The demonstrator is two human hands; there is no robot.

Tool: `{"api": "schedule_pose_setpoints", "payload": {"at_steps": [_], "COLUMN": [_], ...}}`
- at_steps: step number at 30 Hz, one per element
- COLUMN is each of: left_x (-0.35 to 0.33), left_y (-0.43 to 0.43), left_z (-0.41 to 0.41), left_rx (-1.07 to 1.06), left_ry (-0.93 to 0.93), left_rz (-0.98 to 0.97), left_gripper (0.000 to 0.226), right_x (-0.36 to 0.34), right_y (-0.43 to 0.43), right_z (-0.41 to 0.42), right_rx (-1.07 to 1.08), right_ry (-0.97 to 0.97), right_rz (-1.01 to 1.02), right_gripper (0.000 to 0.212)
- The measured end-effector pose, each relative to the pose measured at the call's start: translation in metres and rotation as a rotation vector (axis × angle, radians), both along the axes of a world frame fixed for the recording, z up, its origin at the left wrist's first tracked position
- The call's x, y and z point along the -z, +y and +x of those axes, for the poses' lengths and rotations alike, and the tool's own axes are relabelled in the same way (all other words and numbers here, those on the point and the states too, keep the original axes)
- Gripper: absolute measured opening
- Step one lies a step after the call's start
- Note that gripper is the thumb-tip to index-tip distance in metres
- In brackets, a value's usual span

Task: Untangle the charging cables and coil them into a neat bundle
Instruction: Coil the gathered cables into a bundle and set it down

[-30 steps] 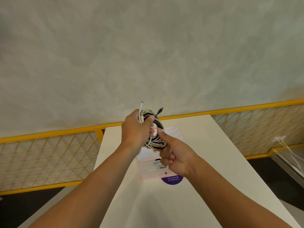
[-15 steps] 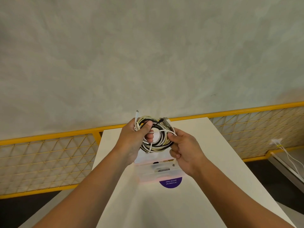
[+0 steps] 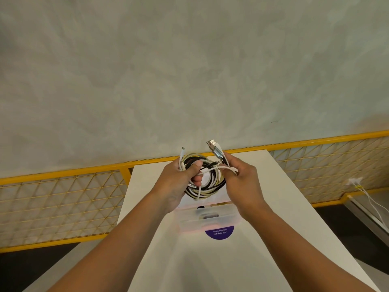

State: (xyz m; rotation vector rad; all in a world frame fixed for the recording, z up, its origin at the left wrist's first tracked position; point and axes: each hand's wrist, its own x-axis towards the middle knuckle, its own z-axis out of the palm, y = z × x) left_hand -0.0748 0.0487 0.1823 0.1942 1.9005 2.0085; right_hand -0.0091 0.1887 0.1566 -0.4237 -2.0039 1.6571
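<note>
A coil of black, white and cream charging cables (image 3: 207, 182) hangs in the air above a white table (image 3: 273, 207). My left hand (image 3: 179, 182) grips the coil's left side, thumb over the loops, and a white plug end (image 3: 182, 151) sticks up beside it. My right hand (image 3: 240, 180) pinches cable ends at the coil's right side; a silver USB plug (image 3: 214, 147) points up from its fingers. A loose white strand arcs between both hands.
A translucent plastic box (image 3: 207, 221) sits on the table under the hands, with a purple round sticker (image 3: 220, 232) at its near edge. Yellow mesh railing (image 3: 63, 199) runs behind the table. White cables (image 3: 370, 199) lie plugged in on the floor at right.
Both hands have lifted the coil slightly. My right hand moved from below the coil up to its right side and now holds the USB plug end pointing upward.
</note>
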Motion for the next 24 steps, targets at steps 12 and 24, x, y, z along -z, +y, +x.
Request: {"api": "schedule_pose_setpoints", "payload": {"at_steps": [12,24], "left_x": [-0.006,-0.013], "left_y": [-0.011,-0.019], "left_z": [-0.002,0.004], "left_rx": [0.148,0.329], "left_ry": [-0.178,-0.286], "left_rz": [-0.055,-0.067], "left_gripper": [0.009,0.05], "right_x": [0.002,0.003], "right_y": [0.007,0.023], "right_z": [0.002,-0.003], "right_rx": [-0.169,-0.418], "right_ry": [0.04,-0.085], "right_rz": [0.18,0.328], "right_gripper": [0.053,0.043]}}
